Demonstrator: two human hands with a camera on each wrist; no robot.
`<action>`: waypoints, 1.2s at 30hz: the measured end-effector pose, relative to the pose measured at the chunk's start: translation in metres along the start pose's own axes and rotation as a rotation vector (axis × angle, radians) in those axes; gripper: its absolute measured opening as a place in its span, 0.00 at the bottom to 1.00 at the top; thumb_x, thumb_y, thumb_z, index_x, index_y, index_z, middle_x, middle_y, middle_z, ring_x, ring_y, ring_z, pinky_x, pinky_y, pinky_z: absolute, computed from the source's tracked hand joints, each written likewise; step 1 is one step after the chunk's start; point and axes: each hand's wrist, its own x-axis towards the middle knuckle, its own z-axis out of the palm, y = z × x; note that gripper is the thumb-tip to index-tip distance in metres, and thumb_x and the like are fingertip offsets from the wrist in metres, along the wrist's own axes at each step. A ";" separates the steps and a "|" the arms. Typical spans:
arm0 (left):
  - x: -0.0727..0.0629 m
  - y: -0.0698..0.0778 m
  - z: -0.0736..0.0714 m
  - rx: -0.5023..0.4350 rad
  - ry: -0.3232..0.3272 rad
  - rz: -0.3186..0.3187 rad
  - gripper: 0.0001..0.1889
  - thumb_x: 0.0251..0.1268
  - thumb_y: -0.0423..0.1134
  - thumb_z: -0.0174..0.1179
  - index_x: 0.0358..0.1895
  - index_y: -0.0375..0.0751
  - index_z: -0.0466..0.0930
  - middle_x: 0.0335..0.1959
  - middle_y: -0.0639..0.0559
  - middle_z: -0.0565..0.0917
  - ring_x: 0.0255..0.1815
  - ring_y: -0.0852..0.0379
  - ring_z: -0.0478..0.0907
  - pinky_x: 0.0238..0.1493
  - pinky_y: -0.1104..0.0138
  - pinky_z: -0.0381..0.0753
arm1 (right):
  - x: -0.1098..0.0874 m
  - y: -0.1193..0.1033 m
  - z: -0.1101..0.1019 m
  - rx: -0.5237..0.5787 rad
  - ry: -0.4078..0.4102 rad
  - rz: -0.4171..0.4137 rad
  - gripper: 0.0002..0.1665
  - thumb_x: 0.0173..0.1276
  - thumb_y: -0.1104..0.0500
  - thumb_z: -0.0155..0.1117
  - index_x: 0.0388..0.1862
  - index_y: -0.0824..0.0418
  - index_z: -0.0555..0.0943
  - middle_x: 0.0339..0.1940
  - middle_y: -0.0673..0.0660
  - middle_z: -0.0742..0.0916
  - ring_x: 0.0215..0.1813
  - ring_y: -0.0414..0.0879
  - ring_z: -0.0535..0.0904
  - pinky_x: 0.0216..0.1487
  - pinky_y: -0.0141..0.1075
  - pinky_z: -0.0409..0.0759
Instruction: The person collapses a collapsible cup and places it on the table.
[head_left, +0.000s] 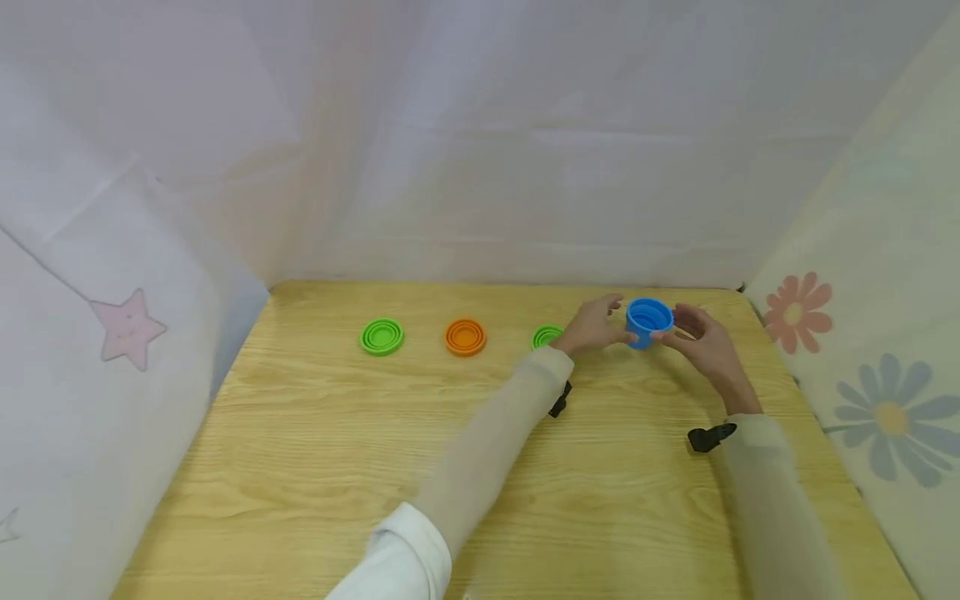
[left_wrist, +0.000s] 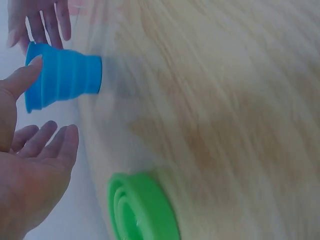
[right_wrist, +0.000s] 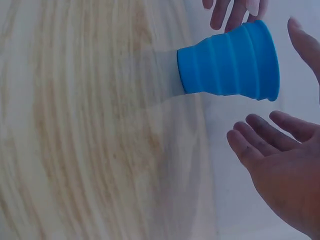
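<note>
A blue collapsible cup [head_left: 649,318], pulled out to its full ringed height, stands upright on the wooden table between the two hands. My left hand [head_left: 592,327] is on its left side; in the left wrist view the thumb overlaps the cup [left_wrist: 62,77] near the rim, while the other fingers are held apart from it. To the right is my right hand [head_left: 705,340], its fingers spread and loosely bent. The right wrist view shows a gap between those fingers and the cup [right_wrist: 230,62]. Neither hand grips it.
Partly behind the left wrist lies a flattened green collapsible cup [head_left: 546,336]. Further left along the same row are a flattened orange cup [head_left: 465,337] and another green one [head_left: 382,337]. Pale curtains [head_left: 525,167] hang around the back and sides of the wooden table [head_left: 315,467].
</note>
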 end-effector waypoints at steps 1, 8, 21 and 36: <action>0.001 0.000 0.003 -0.023 -0.002 -0.010 0.47 0.68 0.51 0.73 0.84 0.47 0.57 0.80 0.51 0.72 0.79 0.50 0.71 0.75 0.59 0.81 | 0.002 0.002 0.001 0.021 -0.014 0.001 0.58 0.74 0.43 0.70 0.88 0.60 0.48 0.86 0.68 0.62 0.84 0.66 0.61 0.76 0.39 0.79; 0.009 0.005 0.015 -0.179 0.025 0.059 0.41 0.62 0.50 0.77 0.78 0.51 0.70 0.76 0.55 0.77 0.77 0.55 0.74 0.75 0.62 0.80 | 0.006 0.006 0.007 0.097 -0.003 -0.029 0.51 0.75 0.52 0.70 0.86 0.65 0.54 0.82 0.73 0.67 0.81 0.68 0.66 0.55 0.13 0.81; -0.006 -0.006 -0.008 -0.273 0.062 0.143 0.36 0.64 0.44 0.76 0.74 0.47 0.75 0.69 0.49 0.83 0.67 0.53 0.84 0.62 0.71 0.87 | 0.000 -0.018 0.027 0.106 0.070 -0.054 0.47 0.72 0.49 0.73 0.82 0.64 0.64 0.77 0.72 0.75 0.77 0.65 0.74 0.54 0.15 0.83; -0.080 -0.023 -0.070 -0.285 0.082 0.247 0.32 0.68 0.44 0.73 0.73 0.47 0.74 0.68 0.50 0.82 0.69 0.53 0.82 0.66 0.67 0.87 | -0.024 -0.077 0.078 0.170 0.033 -0.141 0.41 0.71 0.49 0.75 0.77 0.62 0.72 0.72 0.68 0.80 0.68 0.47 0.83 0.55 0.19 0.85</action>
